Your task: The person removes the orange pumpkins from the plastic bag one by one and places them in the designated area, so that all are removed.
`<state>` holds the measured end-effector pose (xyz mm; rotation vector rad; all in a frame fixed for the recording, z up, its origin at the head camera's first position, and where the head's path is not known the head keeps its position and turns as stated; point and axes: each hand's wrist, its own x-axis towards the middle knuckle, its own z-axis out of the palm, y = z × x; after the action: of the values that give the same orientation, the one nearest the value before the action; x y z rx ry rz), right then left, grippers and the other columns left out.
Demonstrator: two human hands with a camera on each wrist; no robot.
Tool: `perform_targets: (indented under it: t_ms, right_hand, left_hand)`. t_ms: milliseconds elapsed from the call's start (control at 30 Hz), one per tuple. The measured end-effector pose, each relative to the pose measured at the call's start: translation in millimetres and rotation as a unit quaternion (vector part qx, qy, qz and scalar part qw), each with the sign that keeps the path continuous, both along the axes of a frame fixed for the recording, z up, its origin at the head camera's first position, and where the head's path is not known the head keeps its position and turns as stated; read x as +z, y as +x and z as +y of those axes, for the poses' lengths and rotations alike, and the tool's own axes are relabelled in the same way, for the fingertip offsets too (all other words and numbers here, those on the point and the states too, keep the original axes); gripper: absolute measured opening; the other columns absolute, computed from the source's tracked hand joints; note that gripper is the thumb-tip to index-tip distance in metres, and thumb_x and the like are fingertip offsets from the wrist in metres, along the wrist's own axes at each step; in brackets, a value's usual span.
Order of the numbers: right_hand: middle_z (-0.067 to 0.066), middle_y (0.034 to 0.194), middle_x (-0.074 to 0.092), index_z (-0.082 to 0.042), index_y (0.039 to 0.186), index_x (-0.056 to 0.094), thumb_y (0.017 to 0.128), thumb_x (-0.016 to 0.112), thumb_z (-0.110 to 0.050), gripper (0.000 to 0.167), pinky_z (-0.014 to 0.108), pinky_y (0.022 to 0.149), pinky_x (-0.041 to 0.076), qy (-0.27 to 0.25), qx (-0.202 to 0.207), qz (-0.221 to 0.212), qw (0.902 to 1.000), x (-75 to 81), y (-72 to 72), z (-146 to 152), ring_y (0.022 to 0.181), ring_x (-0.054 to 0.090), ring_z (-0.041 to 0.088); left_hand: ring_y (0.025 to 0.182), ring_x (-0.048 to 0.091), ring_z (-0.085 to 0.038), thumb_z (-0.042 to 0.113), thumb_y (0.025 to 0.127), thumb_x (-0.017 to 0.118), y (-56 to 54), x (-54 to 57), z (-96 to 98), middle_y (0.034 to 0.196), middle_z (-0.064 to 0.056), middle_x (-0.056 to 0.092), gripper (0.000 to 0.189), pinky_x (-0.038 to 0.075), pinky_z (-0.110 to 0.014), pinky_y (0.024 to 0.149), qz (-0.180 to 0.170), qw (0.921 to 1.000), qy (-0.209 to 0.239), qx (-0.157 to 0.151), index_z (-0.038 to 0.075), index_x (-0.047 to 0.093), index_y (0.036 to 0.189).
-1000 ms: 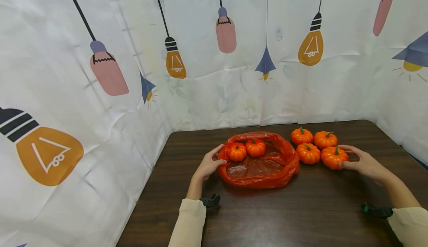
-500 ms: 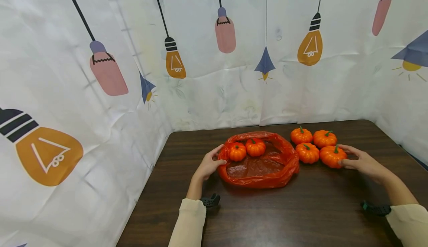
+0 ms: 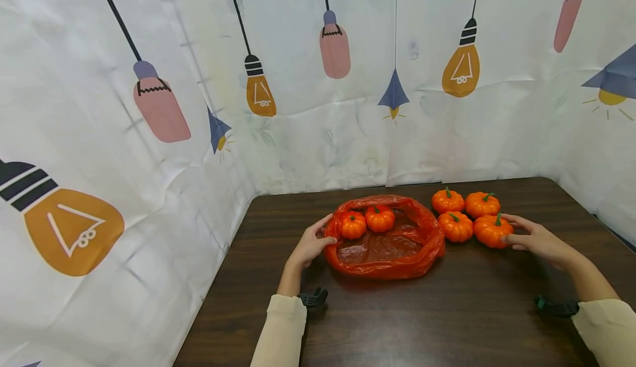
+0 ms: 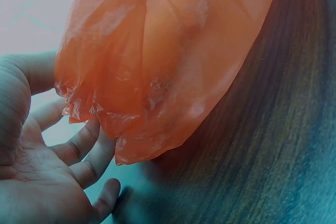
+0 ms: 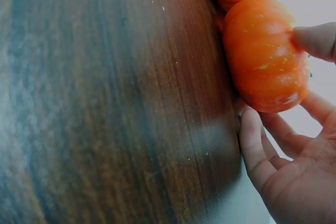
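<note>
A red plastic bag (image 3: 387, 270) lies with its mouth wide on the table. Inside it, toward the back left, sit two small orange pumpkins, one at the left (image 3: 353, 225) and one behind it (image 3: 380, 219). My left hand (image 3: 310, 244) holds the bag's left rim between thumb and fingers; in the left wrist view the crumpled bag edge (image 4: 123, 124) hangs between them. To the right of the bag, my right hand (image 3: 539, 244) grips the nearest right pumpkin (image 3: 491, 232), thumb in front and fingers behind. The right wrist view shows this pumpkin (image 5: 265, 56) close to the tabletop.
Three more pumpkins cluster beside the gripped one: front left (image 3: 455, 227), back left (image 3: 448, 201) and back right (image 3: 482, 205). The dark wooden table (image 3: 427, 323) ends at a white printed curtain (image 3: 318, 152) behind and at the left.
My right hand and its pumpkin have shifted slightly left and away from me, closer to the neighbouring pumpkins. My left hand and the bag stay almost still.
</note>
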<state>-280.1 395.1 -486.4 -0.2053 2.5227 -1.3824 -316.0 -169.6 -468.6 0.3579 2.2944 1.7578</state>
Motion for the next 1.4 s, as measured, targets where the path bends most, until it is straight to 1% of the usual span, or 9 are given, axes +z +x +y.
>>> perform_targets:
  t_ms: [133,367,700,767,900,1000,1167,1267,1400]
  right_hand:
    - [0.046,0.158,0.006,0.008,0.160,0.010,0.104,0.059,-0.030,0.083,0.020,0.083,0.055,0.000,0.000,-0.001,1.0000,1.4,1.0,-1,0.096,0.046,-0.024]
    - [0.046,0.158,0.006,0.008,0.159,0.011,0.103,0.059,-0.028,0.082,0.020,0.083,0.055,-0.009,-0.001,0.000,1.0000,3.4,2.1,-3,0.097,0.045,-0.024]
    - [0.043,0.159,0.010,0.007,0.159,0.012,0.105,0.056,-0.029,0.079,0.021,0.082,0.055,-0.004,0.005,0.017,0.9998,3.5,2.5,-3,0.098,0.043,-0.025]
    - [0.042,0.157,0.015,0.007,0.159,0.014,0.105,0.057,-0.029,0.077,0.021,0.082,0.056,0.000,0.001,0.028,0.9996,4.0,3.4,-3,0.098,0.043,-0.025]
    - [0.042,0.154,0.022,0.006,0.159,0.015,0.105,0.056,-0.034,0.079,0.051,0.096,0.052,0.029,-0.033,0.052,0.9977,11.1,6.0,-7,0.124,0.055,0.021]
    - [0.042,0.154,0.022,0.006,0.159,0.015,0.105,0.056,-0.039,0.082,0.068,0.092,0.042,0.047,-0.070,0.080,0.9932,22.8,8.2,-18,0.132,0.032,0.060]
    - [0.034,0.151,0.032,0.001,0.155,0.029,0.103,0.060,-0.037,0.072,0.040,0.082,0.052,0.042,-0.101,0.162,0.9807,50.5,12.3,-51,0.125,0.040,0.049]
    - [0.023,0.144,0.043,-0.005,0.151,0.038,0.102,0.062,-0.035,0.062,0.019,0.074,0.048,0.032,-0.092,0.199,0.9752,64.9,14.4,-77,0.117,0.050,0.024]
    - [0.015,0.136,0.051,-0.010,0.147,0.046,0.101,0.065,-0.030,0.054,0.017,0.076,0.049,0.015,-0.047,0.220,0.9742,72.5,13.6,-111,0.103,0.052,-0.005]
  left_hand:
    - [0.092,0.053,-0.020,-0.001,0.092,0.066,9.8,12.1,2.2,0.116,-0.030,0.056,0.072,0.053,-0.026,0.077,0.005,1.0000,0.006,0.000,0.006,0.038,0.158]
    - [0.090,0.052,-0.018,-0.003,0.092,0.066,10.9,12.7,3.3,0.114,-0.029,0.056,0.071,0.053,-0.025,0.075,0.006,0.9999,0.014,0.005,0.006,0.040,0.158]
    - [0.091,0.054,-0.019,0.000,0.092,0.068,-6.6,-14.5,0.7,0.114,-0.022,0.058,0.072,0.054,-0.026,0.076,0.007,0.9995,0.010,0.028,0.015,0.042,0.158]
    - [0.093,0.054,-0.019,0.001,0.092,0.068,-5.3,-13.0,1.0,0.116,-0.023,0.058,0.071,0.055,-0.026,0.078,0.006,0.9995,0.011,0.028,0.016,0.043,0.157]
    - [0.091,0.053,-0.020,-0.001,0.092,0.067,1.9,-1.9,2.9,0.115,-0.025,0.057,0.071,0.054,-0.026,0.077,0.004,0.9996,0.012,0.024,0.012,0.042,0.157]
    - [0.090,0.052,-0.019,-0.003,0.092,0.066,4.5,1.4,4.7,0.110,-0.022,0.057,0.071,0.052,-0.024,0.075,0.002,0.9996,0.009,0.027,0.012,0.042,0.157]
    - [0.089,0.051,-0.020,-0.002,0.092,0.065,5.0,4.3,3.9,0.107,-0.018,0.056,0.072,0.052,-0.025,0.075,-0.001,0.9997,0.008,0.022,0.011,0.041,0.158]
    - [0.091,0.053,-0.020,-0.002,0.092,0.066,7.6,10.3,2.8,0.112,-0.024,0.057,0.072,0.053,-0.026,0.077,-0.006,0.9999,0.011,0.010,0.010,0.039,0.158]
    - [0.093,0.055,-0.018,0.000,0.093,0.065,10.4,15.1,2.2,0.121,-0.032,0.055,0.073,0.056,-0.027,0.081,-0.009,0.9999,0.009,-0.003,0.008,0.036,0.159]
